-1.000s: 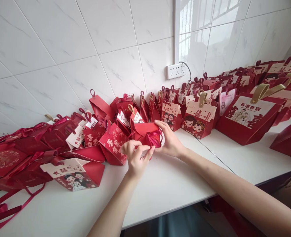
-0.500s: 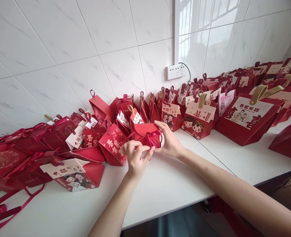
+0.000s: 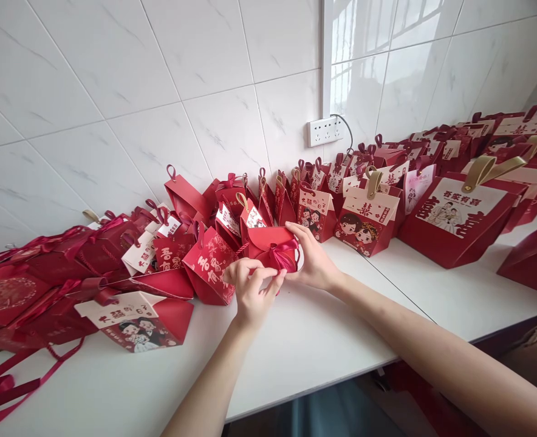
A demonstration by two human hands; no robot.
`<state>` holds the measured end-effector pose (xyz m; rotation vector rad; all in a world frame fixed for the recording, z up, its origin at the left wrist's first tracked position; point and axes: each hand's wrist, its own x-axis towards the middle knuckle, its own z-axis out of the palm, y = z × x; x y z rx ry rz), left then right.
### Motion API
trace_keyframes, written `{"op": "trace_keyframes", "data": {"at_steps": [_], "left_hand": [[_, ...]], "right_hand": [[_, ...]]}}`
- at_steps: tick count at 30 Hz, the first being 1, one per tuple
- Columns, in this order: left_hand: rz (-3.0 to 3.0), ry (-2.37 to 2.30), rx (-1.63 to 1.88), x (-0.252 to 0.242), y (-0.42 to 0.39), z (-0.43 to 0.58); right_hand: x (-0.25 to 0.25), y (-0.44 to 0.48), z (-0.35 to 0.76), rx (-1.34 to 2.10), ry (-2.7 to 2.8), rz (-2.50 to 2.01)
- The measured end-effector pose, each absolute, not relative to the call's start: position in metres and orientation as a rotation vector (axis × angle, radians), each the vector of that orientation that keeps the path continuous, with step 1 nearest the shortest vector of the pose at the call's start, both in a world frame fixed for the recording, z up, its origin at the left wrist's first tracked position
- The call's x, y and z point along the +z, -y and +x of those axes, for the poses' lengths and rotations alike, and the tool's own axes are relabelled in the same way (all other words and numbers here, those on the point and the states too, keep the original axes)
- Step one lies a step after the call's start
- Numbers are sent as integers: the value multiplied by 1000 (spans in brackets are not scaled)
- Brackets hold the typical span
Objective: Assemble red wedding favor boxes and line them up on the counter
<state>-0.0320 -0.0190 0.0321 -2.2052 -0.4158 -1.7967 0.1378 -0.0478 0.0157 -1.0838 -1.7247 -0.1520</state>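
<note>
A small red gift box (image 3: 265, 238) with a rounded flap is held just above the table's middle. A crimson satin ribbon bow (image 3: 285, 255) sits on its front. My right hand (image 3: 311, 260) wraps the box's right side, fingers behind it and thumb low at the front. With thumb and forefinger, my left hand (image 3: 256, 284) pinches the lower part of the ribbon; its other fingers are curled. A red gift box with white lettering (image 3: 210, 267) stands just left of my left hand. What lies inside the held box is hidden.
Many red gift boxes crowd the white table (image 3: 296, 358) along the tiled wall. A box with a couple print (image 3: 143, 321) stands at front left, near loose ribbon (image 3: 36, 385). A large gold-handled box (image 3: 455, 221) stands right. A power strip (image 3: 325, 132) is on the wall.
My hands and the held box stay almost still, the left fingers still on the ribbon. At the far right edge, a pale blurred item seen before has moved away from its earlier spot.
</note>
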Motion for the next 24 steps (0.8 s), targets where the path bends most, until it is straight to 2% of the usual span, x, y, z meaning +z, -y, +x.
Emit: {"op": "trace_keyframes", "data": {"at_steps": [5,7,11,14,17,19,22,24], "left_hand": [[-2236,439,-1833,29,21,-31],[-2330,590,-1975,28,20,-29],[-2329,1468,-2528,27,5,-29],[-2180,1813,-2676,24,-13,-34],[-2292,1856,-2691,19,-24,-37],[-2462,1826,-2642,17,-24,-36],[-2737,1688,-2497,17,-18,-33],[-2973,1456,-2279,17,-11,-33]], "right_hand": [[16,48,137,-157,1716,-1079],[16,48,137,-144,1704,-1080],[17,46,137,31,1583,-1136],[21,44,141,447,1307,-1171],[28,45,147,986,1070,-992],[33,49,148,1200,1039,-848],[42,56,147,1196,1115,-759],[47,60,145,1146,1164,-763]]}}
